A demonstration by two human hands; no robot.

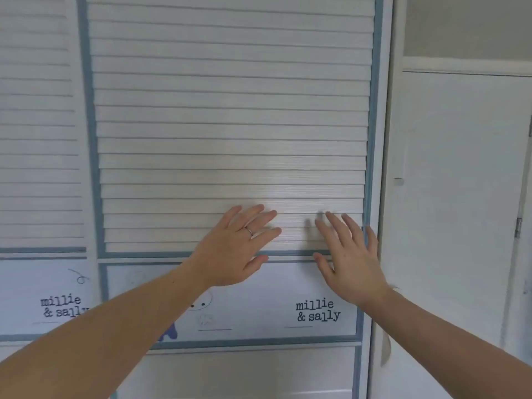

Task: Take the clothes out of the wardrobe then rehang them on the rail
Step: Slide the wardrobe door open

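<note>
The white slatted wardrobe with its blue-grey trim [230, 110] stands shut right in front of me. The clothes are nowhere in view; I take them to hang behind this door. Both my hands lie flat on the lowest slats, fingers straight and spread, gripping nothing. My left hand [233, 249] presses near the middle of the door's lower part, its thumb over the blue-grey crossbar [144, 254]. My right hand [348, 266] sits just beside the door's right edge [372, 139], with the little finger lying over that upright strip of trim. I judge that the next move turns on that edge: it runs top to bottom, it lies to the right of both palms, and my right hand is much the nearer to it. I see no handle, and I cannot tell whether the door slides left or swings out, so I would curl the right fingertips round that edge to find out.
</note>
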